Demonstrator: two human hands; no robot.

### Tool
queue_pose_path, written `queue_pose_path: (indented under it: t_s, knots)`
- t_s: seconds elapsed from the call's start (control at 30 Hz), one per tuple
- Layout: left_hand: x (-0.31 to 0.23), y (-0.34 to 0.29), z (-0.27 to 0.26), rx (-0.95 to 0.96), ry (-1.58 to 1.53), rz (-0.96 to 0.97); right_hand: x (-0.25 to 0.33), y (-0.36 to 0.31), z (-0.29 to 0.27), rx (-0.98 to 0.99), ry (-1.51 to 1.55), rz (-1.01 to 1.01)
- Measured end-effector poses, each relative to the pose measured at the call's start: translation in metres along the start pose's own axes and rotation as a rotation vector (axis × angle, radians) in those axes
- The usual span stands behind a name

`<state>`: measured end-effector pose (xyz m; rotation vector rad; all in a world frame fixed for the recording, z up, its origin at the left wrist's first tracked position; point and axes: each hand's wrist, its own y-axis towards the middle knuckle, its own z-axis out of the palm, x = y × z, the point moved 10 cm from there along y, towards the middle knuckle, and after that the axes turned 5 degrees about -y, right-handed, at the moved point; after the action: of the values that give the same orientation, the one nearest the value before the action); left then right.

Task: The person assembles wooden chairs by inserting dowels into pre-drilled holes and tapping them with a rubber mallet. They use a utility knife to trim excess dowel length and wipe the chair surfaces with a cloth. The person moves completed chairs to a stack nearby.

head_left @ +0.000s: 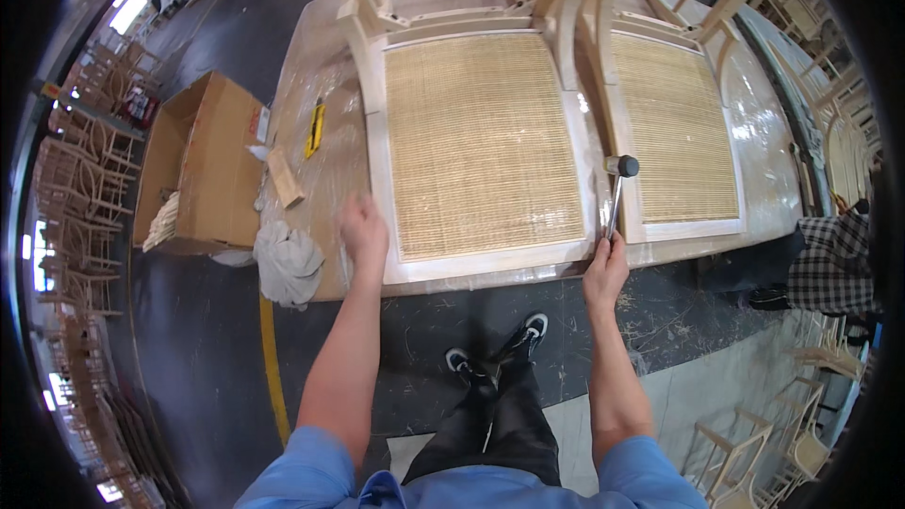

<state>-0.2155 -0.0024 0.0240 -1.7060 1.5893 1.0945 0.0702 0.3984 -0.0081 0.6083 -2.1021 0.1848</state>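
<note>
My right hand [605, 273] is closed round the handle of a mallet [617, 190] with a dark round head and a metal shaft. The mallet lies over the gap between two wooden chair frames. Beside the left edge of the nearer-left chair frame [471, 264], my left hand [364, 229] is curled and a little blurred; whatever its fingers hold, if anything, is hidden. That frame carries a woven cane panel [485, 146], and its legs rise at the far side. A second chair frame with a similar woven panel [674, 132] rests to its right.
Both frames lie on a plastic-covered table [311, 47]. On its left are a yellow utility knife [315, 129], a wood block [284, 179] and a pale cloth [287, 264]. A cardboard box [222, 165] stands left of the table. A person in checked clothing [830, 264] is at the right.
</note>
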Motion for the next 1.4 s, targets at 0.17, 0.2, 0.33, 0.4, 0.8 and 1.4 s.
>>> queue_pose_path:
  t_s: [0.17,0.2,0.33,0.4,0.8,1.4]
  knots:
    - [0.011,0.014,0.04,0.078,0.108,-0.059,0.001,-0.011,-0.002,-0.124,-0.055,-0.001]
    - [0.01,0.012,0.041,0.056,0.125,-0.029,0.0,-0.012,-0.003,-0.136,-0.068,0.002]
    - [0.015,0.013,0.04,0.099,0.066,-0.036,0.005,-0.019,0.002,-0.163,-0.07,-0.002]
    - [0.022,0.013,0.03,0.062,0.044,-0.025,0.009,-0.024,0.007,-0.154,-0.062,-0.002]
    - [0.051,-0.02,-0.018,0.331,0.064,0.046,0.024,-0.027,-0.005,0.018,-0.102,-0.178]
    - [0.047,-0.091,-0.047,0.364,0.187,0.093,0.161,-0.19,0.106,0.819,0.031,-0.66]
